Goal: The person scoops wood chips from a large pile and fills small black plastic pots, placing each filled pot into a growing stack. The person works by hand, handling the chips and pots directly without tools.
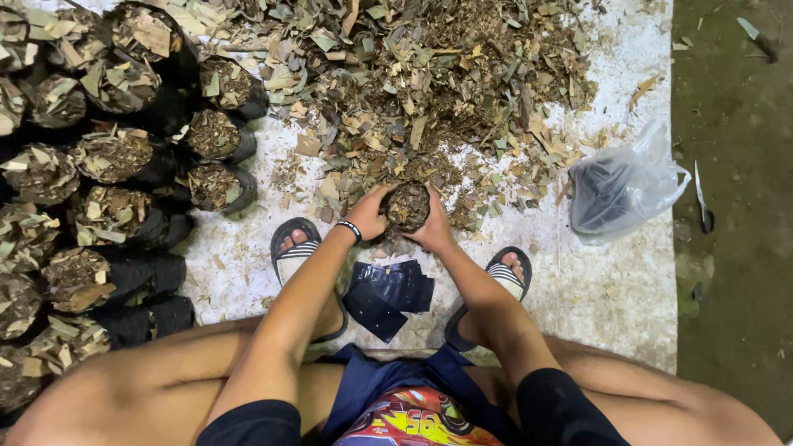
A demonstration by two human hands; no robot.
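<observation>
**A:** What are you seeing from the head camera?

**B:** I am looking straight down at a squatting person's bare arms and knees. Both hands are wrapping around 1 small black bag [407,206] that is standing upright on the white ground sheet [611,289], at the near edge of a big pile of dry leaves [413,83]. The bag is filled to the top with leaf bits.

**A:** How are the hands gripping?

**B:** The left hand [369,212], wearing a black wristband [350,230], is curling closed against the bag's left side. The right hand [434,230] is cupping its right side, fingers partly closed on it. Together they are holding the bag between them.

**A:** What is lying nearby?

**B:** Just below the hands, between 2 striped sandals [296,252], a stack of flat empty black bags [388,296] is lying on the sheet. To the left, many filled black bags [116,157] are standing packed together in rows. To the right, well apart, a clear plastic sack [624,186] is sitting with dark bags inside. Beyond the sheet's right edge I am seeing dark bare ground [735,248].
</observation>
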